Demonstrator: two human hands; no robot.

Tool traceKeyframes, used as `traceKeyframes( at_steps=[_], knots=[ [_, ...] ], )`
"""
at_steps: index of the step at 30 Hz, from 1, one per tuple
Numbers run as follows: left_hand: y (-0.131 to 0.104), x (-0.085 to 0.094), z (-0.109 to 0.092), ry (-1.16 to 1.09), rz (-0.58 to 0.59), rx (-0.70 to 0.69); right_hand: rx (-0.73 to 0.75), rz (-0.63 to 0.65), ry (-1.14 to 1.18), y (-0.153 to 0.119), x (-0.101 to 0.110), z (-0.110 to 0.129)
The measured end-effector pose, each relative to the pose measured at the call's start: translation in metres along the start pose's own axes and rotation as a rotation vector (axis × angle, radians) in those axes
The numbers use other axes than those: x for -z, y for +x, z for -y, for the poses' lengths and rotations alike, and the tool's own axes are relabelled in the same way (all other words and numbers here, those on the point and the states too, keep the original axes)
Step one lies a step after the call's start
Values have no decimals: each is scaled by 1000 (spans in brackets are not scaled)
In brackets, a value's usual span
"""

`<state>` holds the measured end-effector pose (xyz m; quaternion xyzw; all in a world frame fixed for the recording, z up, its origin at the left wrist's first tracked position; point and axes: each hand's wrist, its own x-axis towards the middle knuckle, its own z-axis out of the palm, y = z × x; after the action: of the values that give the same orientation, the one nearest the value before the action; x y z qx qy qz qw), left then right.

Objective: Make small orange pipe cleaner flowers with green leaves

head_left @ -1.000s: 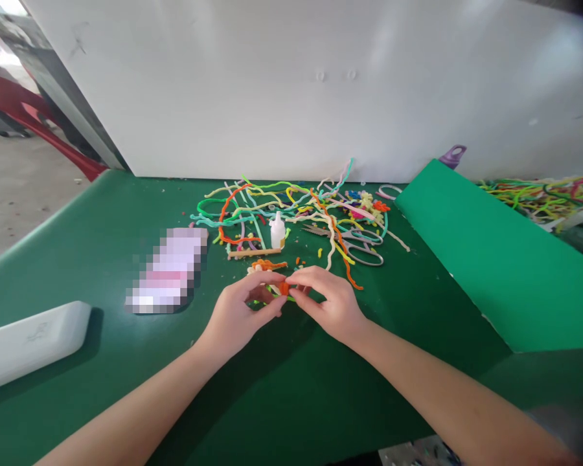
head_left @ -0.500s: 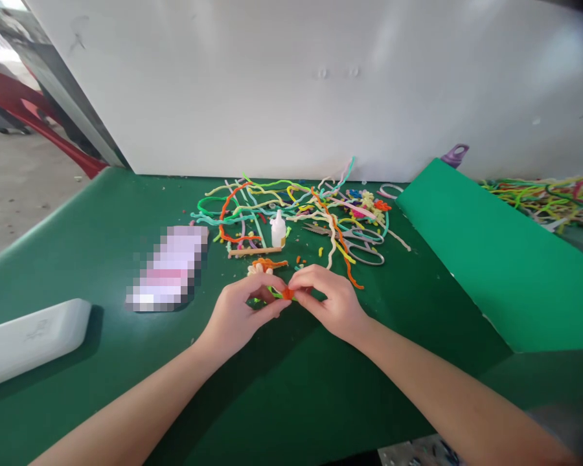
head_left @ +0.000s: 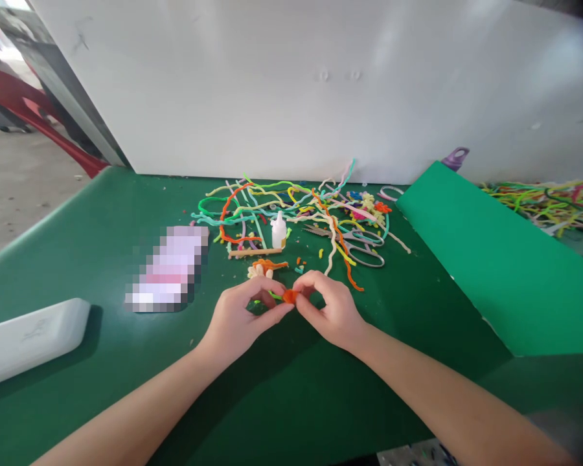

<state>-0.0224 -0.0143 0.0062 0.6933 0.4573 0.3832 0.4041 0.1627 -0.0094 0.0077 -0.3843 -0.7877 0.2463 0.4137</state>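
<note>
Between my hands is a small orange piece of pipe cleaner [head_left: 289, 296], rolled or bunched up. My left hand [head_left: 240, 310] pinches it from the left, thumb below and forefinger above. From the right, my right hand [head_left: 331, 307] pinches the same piece with thumb and forefinger. A green pipe cleaner [head_left: 274, 296] shows by the left fingers; whether it joins the orange piece I cannot tell. Just beyond the left hand lie cream loops [head_left: 259, 269] and an orange twisted piece [head_left: 274, 264] of pipe cleaner, partly hidden by the fingers.
Behind the hands stand a small white bottle [head_left: 278, 230], a wooden stick [head_left: 255, 253], scissors [head_left: 364, 249] and tangled pipe cleaners [head_left: 243, 210]. A blurred phone [head_left: 170, 268] and a white case [head_left: 34, 340] lie left. A green board [head_left: 505, 265] slants at right, before a white panel [head_left: 272, 90].
Both hands have shifted slightly right and lower. The right fingertips have drawn back a little, so more of the orange piece shows between the hands.
</note>
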Motion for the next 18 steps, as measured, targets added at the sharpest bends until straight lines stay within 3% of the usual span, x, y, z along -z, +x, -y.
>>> traceKeyframes(
  at_steps=[10,18],
  knots=[
    [1,2,-2,75,-11,-105,-41,8,30,-1,0,3],
    [0,-1,-2,106,-41,-318,-271,52,335,-2,-5,5]
  ],
)
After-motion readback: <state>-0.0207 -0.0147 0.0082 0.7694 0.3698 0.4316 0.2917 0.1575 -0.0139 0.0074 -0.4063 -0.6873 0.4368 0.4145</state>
